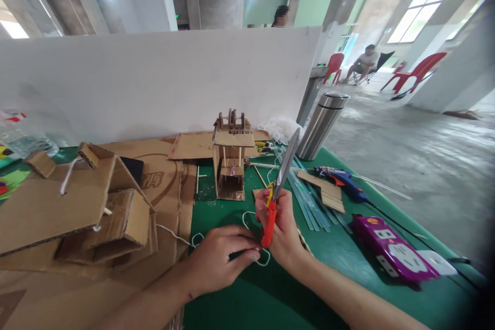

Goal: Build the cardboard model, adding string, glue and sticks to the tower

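My right hand is closed round a pair of scissors with red handles, its blades pointing up and away. Close beside it, my left hand pinches a white string between thumb and fingers. The string loops around near both hands and trails left toward a cardboard model with a sloping top and an open box part. Beyond my hands stands a small cardboard tower with round cardboard wheels on top and thin sticks inside.
On the green table lie clear glue sticks, a blue glue gun and a purple power strip. A steel thermos stands at the back right before a white partition. Another person sits far off.
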